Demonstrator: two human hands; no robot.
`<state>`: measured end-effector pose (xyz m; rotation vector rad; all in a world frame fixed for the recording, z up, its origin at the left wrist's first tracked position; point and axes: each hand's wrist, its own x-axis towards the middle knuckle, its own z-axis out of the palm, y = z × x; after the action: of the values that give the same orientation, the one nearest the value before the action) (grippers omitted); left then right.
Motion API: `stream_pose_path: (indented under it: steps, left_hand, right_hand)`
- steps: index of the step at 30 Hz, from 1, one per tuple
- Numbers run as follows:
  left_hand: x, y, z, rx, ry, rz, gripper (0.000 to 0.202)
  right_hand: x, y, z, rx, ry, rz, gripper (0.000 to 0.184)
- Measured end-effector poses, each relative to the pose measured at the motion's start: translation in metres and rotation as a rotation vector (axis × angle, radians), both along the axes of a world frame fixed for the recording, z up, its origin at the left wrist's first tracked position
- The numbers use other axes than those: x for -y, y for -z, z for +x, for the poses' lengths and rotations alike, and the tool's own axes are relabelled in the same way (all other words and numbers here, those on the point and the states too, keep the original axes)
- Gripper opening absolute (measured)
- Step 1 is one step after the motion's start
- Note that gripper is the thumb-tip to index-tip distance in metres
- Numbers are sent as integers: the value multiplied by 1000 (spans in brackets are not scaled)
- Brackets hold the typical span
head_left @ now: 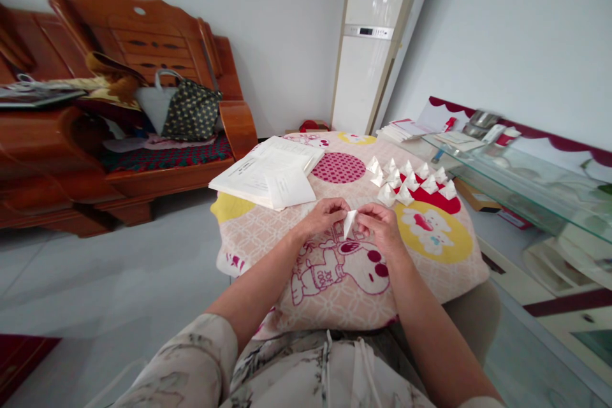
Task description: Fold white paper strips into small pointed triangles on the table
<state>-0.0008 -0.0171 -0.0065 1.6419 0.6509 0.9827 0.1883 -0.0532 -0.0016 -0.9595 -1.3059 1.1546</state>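
Note:
A small folded white paper piece (pixel 350 223), pointed at its lower end, is held up between my two hands above the patterned cloth (pixel 272 236). My left hand (pixel 325 215) pinches it from the left side. On the other side the fingers of my right hand (pixel 380 223) are closed on its right edge. Beyond my right hand, several similar folded paper pieces (pixel 393 180) stand in rows on the cloth. To the left, past my left hand, lies a stack of white paper sheets (pixel 258 169), with a smaller loose sheet (pixel 291 187) on top.
A glass-topped cabinet (pixel 526 178) with metal bowls (pixel 482 120) runs along the right. More papers (pixel 401 130) lie at the table's far right edge. A wooden sofa (pixel 143 32) with bags (pixel 191 108) stands at the left. A tall white air conditioner (pixel 366 70) is at the back.

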Motion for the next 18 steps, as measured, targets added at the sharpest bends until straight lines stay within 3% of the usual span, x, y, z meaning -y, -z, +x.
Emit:
stream_pose_path:
  steps: [6,11,18]
  left_hand:
    - [3,-5,-1,42,71,-89,25]
    - [8,-11,-1,104,139,-156,29]
    - [10,-5,5,29,69,-34,40]
  right_hand:
    - [1,-1,3,-61,-152,-50,14]
    - [-1,3,7,-132,-191,-61,13]
    - [-1,2,6,-131,-190,-38,14]
